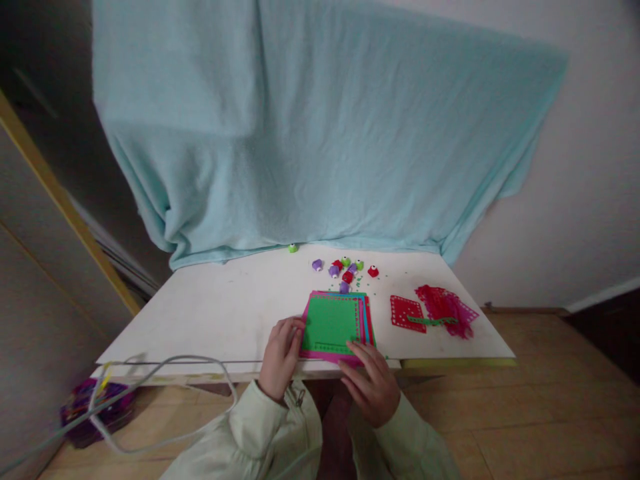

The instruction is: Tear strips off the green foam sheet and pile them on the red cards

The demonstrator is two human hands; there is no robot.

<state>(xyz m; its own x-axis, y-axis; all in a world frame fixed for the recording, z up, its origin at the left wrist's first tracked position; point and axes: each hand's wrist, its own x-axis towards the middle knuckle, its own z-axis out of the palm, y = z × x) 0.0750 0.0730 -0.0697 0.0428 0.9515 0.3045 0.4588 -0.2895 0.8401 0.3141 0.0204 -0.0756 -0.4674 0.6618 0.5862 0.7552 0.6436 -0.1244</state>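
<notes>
A green paper sheet point(331, 319) with rows of punched holes along its top, right and bottom edges lies on top of a stack of coloured sheets. Pink, blue and red edges show beneath it. My left hand point(279, 357) is at the stack's left edge, fingers bent and closed over the green sheet's side. Across the lower right corner lies my right hand point(373, 385), its fingers spread and fingertips touching the sheets. Beyond the stack sit several small purple, red and green craft punches, among them a purple one point(345, 287) right by the top edge.
On the white table point(210, 313), a red perforated sheet point(407, 313), a green perforated strip point(433, 321) and crumpled red and pink lacy paper point(446, 310) lie at right. Tiny green bits are scattered near the punches. A blue cloth point(320, 133) hangs behind; a white cable point(165, 445) loops at left.
</notes>
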